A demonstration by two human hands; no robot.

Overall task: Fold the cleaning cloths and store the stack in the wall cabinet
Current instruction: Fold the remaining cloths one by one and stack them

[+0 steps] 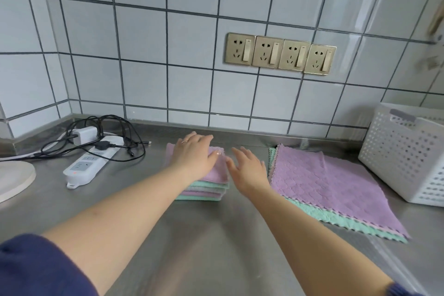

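Observation:
A stack of folded purple and mint-green cleaning cloths [206,188] lies on the steel counter [204,235], near the back wall. My left hand [194,154] lies flat on top of the stack, fingers straight. My right hand [247,168] hovers just right of the stack with fingers spread, holding nothing. To the right lies a pile of unfolded cloths [331,182], a purple one on top and mint-green edges showing beneath. No wall cabinet is in view.
A white perforated basket [406,154] stands at the right edge. A white power strip [91,163] with a charger and tangled black cables [120,137] lies at the left. A round white object [12,179] sits at far left. Wall sockets [280,54] are on the tiled wall.

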